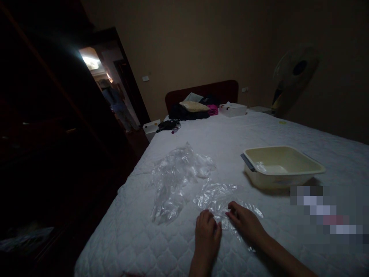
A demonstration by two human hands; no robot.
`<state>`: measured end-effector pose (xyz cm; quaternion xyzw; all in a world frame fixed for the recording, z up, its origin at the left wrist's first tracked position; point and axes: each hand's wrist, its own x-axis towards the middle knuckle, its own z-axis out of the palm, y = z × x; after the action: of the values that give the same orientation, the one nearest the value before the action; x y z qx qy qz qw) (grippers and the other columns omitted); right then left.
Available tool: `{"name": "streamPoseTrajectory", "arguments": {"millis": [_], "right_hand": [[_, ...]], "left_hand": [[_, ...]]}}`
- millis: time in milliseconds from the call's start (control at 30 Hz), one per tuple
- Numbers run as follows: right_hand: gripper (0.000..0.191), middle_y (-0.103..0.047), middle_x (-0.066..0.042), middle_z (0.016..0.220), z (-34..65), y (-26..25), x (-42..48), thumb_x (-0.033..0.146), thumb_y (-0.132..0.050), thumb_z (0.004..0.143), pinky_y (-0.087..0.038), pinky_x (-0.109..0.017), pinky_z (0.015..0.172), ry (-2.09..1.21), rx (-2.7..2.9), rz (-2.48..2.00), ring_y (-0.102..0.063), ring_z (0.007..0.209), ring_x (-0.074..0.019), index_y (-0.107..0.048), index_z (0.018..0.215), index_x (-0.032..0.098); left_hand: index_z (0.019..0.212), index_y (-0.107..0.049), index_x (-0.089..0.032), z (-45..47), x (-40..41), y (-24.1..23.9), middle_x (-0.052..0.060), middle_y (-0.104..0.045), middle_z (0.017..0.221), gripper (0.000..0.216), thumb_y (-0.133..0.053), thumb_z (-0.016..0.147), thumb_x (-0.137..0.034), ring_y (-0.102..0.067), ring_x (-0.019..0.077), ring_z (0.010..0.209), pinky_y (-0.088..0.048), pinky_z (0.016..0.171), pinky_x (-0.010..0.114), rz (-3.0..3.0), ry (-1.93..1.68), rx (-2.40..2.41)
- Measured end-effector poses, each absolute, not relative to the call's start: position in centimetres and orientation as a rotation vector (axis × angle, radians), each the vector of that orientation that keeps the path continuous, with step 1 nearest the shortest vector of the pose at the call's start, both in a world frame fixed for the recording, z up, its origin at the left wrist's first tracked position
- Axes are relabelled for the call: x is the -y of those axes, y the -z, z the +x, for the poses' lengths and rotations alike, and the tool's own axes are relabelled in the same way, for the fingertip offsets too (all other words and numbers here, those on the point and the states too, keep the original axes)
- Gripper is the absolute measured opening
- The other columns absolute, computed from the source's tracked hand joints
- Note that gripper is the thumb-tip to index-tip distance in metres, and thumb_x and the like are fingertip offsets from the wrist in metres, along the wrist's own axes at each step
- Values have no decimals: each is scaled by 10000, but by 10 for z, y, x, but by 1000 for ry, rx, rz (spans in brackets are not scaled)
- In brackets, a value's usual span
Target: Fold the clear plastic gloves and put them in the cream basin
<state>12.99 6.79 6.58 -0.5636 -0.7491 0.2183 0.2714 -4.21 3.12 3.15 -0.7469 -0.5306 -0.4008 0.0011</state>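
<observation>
Work nearer thin, flat-lying, crinkled transparent plastic film (219,198) gently by its edge with half-curled left hand (205,232) and right hand (245,222), cannot tell whether pinching.

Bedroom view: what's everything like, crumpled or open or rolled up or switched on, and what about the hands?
Left plastic: crumpled, spread out
Right plastic: crumpled, spread out
Left hand: fingers bent, at right plastic
Right hand: fingers bent, over right plastic
Tub: upright, open on top
Pink cloth: rolled up
Light: on
Fan: can't tell if on
</observation>
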Motion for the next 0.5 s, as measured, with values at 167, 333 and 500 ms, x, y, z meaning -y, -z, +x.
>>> {"name": "streamPoseTrajectory", "arguments": {"millis": [167, 333, 500], "right_hand": [[256, -667, -34, 802, 127, -63, -67, 337, -388, 871, -436, -279, 672, -458, 2192, -1487, -624, 744, -189, -613, 837, 222], [293, -675, -60, 920, 134, -65, -64, 323, -362, 895, -459, -300, 737, -439, 2170, -1416, -630, 829, -195, -607, 1005, 206], [244, -646, -74, 889, 151, -65, -57, 257, -396, 880, -463, -310, 757, -312, 2250, -1311, -598, 830, -192, -622, 946, 195]], "left_hand": [[892, -566, -161, -39, -23, -34, 106, -569, 1031, 101, -496, 820, -149, -543, 236, 965, -481, 816, 417, -2231, 1228, 1616], [900, -564, -167, -28, -14, -34, 88, -597, 952, 125, -460, 837, -137, -575, 212, 873, -491, 765, 380, -2298, 1158, 1396], [916, -572, -167, -24, -13, -34, 90, -621, 951, 170, -420, 842, -153, -585, 230, 909, -478, 828, 445, -2350, 1080, 1375]]}}
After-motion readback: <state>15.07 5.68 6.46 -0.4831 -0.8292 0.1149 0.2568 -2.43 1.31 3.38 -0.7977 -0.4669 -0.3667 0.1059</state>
